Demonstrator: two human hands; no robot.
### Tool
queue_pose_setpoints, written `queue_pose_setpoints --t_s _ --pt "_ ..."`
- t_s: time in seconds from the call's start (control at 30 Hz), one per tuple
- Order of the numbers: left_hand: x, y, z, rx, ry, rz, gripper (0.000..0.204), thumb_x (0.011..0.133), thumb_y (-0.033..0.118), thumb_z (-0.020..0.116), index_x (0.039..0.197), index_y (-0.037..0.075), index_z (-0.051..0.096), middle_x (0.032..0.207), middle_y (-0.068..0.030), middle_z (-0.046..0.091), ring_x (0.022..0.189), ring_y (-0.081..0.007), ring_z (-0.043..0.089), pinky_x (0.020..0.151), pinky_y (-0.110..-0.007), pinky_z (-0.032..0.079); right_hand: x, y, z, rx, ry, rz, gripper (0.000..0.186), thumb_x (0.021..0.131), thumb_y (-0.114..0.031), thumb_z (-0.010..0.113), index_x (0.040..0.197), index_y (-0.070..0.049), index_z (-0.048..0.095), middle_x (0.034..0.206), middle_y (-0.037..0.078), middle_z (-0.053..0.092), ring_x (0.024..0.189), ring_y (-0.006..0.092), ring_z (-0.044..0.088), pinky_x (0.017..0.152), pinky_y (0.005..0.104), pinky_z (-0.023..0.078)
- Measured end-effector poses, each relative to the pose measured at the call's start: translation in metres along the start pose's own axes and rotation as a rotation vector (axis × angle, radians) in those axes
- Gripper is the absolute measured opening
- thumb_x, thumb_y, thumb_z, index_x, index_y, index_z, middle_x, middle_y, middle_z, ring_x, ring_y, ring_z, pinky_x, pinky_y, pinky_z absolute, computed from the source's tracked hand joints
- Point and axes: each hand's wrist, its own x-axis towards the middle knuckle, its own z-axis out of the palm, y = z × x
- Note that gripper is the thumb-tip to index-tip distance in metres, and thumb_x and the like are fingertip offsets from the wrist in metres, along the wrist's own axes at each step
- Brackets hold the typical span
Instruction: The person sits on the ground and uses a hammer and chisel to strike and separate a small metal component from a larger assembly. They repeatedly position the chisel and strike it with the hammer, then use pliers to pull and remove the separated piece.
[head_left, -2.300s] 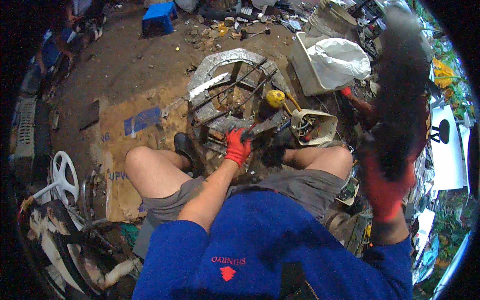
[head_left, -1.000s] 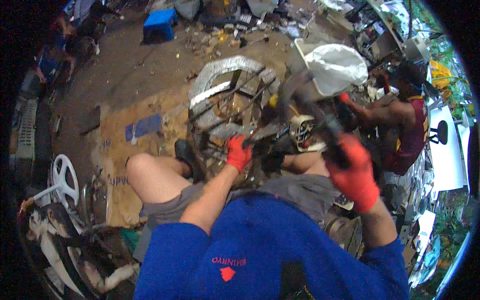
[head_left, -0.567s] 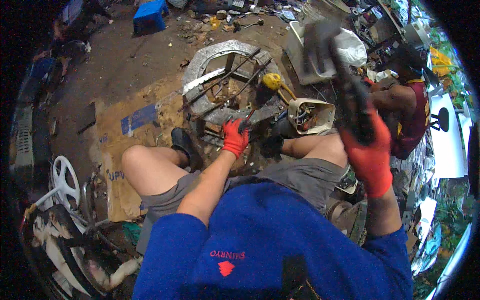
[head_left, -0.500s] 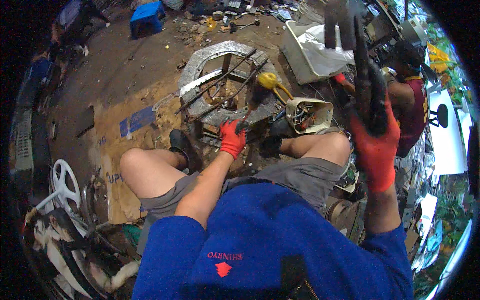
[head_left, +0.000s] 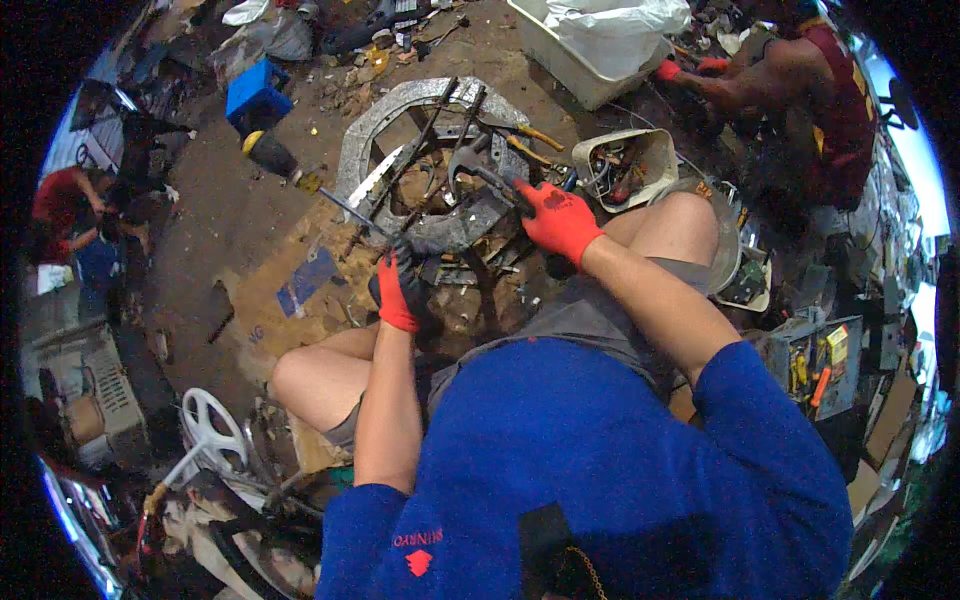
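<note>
your right hand [head_left: 558, 218] grips a hammer [head_left: 478, 165] above the middle of the frame, its head on the metal ring [head_left: 440, 160]. your left hand [head_left: 401, 292] clenches a long screwdriver [head_left: 300, 178] pointing upper left.

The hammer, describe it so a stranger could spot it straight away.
Find the grey metal ring frame on the dirt floor ahead of the seated person. At its right side, the red-gloved right hand grips the dark-handled claw hammer, the only tool there with a curved steel head.

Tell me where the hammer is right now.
In the head view, the metal claw hammer is right of centre, held by the red-gloved right hand, its head over the grey round metal frame.
</note>
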Motion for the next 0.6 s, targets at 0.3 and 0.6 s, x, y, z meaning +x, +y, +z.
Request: queue_pose_setpoints --t_s 0.3,0.6 --pt "0.002 0.028 -0.003 -1.044 0.256 -0.388 0.033 0.102 0.029 0.044 0.078 0.007 0.050 0.074 -0.0038 0.052 0.072 -0.0176 0.053 0.069 -0.033 0.047 0.020 0.008 0.005 -0.150 -0.078 -0.037 0.057 0.084 -0.036 0.062 0.136 -0.018 0.047 0.116 0.021 0.056 0.102 0.0353 0.062 0.084 0.0433 0.052" --pt "-0.011 0.026 0.018 -0.089 0.141 -0.411 0.021 0.089 0.016 0.059 0.104 0.001 0.059 0.095 -0.0135 0.064 0.087 -0.0293 0.060 0.081 -0.038 0.048 0.015 -0.075 -0.059 0.929 -0.035 -0.313 0.066 0.083 -0.045 0.067 0.132 -0.005 0.048 0.123 0.026 0.057 0.113 0.0407 0.056 0.099 0.0428 0.044"
